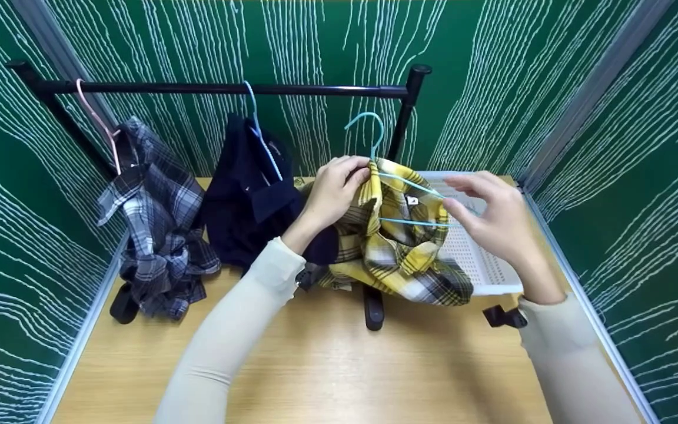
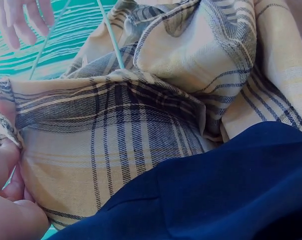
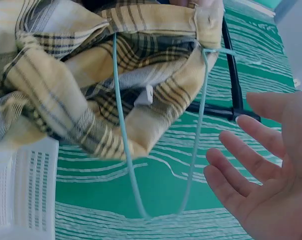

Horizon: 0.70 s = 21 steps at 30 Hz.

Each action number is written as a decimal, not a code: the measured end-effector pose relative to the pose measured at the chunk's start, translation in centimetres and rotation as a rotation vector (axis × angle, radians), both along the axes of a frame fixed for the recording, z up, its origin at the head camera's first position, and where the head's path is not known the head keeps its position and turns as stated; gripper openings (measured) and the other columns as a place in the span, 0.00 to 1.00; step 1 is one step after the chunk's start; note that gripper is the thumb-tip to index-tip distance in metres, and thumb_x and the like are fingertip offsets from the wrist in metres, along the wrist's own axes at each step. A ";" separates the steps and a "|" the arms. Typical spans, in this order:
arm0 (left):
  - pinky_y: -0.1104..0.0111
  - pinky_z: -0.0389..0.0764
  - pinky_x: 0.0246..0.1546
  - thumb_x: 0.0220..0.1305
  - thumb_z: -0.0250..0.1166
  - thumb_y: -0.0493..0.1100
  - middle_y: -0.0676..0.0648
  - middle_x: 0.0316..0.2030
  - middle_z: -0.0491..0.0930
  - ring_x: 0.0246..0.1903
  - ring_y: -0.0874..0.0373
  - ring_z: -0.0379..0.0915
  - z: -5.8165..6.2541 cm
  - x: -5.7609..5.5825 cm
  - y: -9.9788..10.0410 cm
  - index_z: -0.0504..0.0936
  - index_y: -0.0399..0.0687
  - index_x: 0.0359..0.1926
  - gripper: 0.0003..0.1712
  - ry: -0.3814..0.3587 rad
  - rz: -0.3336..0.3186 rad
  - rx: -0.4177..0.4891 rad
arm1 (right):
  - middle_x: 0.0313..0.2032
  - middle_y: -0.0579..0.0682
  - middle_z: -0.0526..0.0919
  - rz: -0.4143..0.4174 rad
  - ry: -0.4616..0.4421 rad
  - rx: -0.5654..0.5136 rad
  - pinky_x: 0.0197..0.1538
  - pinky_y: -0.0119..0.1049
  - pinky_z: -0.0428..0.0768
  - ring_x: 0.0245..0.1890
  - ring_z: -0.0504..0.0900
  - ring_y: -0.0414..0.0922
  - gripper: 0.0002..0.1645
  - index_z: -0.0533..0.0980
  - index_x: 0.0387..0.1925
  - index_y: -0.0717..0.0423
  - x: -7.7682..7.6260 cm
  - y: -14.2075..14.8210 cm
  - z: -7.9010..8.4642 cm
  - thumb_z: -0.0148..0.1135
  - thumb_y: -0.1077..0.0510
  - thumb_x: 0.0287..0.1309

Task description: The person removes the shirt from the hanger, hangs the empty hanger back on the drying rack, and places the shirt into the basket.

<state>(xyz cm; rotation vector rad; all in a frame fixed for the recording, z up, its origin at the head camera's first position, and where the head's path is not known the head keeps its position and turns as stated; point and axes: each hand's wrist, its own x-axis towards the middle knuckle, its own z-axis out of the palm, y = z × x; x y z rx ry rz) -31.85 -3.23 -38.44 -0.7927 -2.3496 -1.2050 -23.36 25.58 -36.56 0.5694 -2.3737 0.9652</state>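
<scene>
My left hand [image 1: 336, 185] pinches the collar edge of a yellow plaid shirt [image 1: 401, 259], close under the hook of a light blue hanger [image 1: 379, 132]. The left wrist view shows the thumb and fingers [image 2: 11, 185] gripping the cloth at the left. One side of the hanger lies within the shirt; its other end [image 3: 141, 205] sticks out of the neck opening, where a white label [image 3: 145, 96] shows. Beside that bare end is my right hand [image 1: 495, 215], fingers spread and holding nothing. A gap separates it from the hanger in the right wrist view.
A black rack [image 1: 198, 88] spans the back. From it hang a grey plaid shirt [image 1: 168, 159] on a pink hanger [image 1: 95, 115] and a navy garment [image 1: 239, 218] on a blue hanger [image 1: 255, 115]. A white perforated basket [image 1: 495, 288] stands behind the yellow shirt, at the right.
</scene>
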 end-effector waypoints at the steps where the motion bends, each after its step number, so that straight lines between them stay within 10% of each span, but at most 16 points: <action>1: 0.63 0.76 0.62 0.79 0.62 0.42 0.45 0.53 0.88 0.55 0.51 0.81 0.0 0.0 0.0 0.88 0.41 0.55 0.14 0.000 -0.001 0.000 | 0.50 0.54 0.88 0.007 -0.008 0.001 0.56 0.21 0.76 0.50 0.85 0.48 0.19 0.86 0.58 0.56 -0.3 -0.3 0.0 0.73 0.63 0.66; 21: 0.62 0.76 0.62 0.79 0.63 0.41 0.44 0.54 0.88 0.56 0.50 0.81 -0.2 0.4 0.2 0.88 0.40 0.57 0.14 -0.020 -0.013 -0.025 | 0.41 0.51 0.91 0.075 -0.006 0.016 0.40 0.21 0.80 0.35 0.84 0.41 0.07 0.90 0.44 0.59 -3.4 -2.9 -1.4 0.73 0.65 0.65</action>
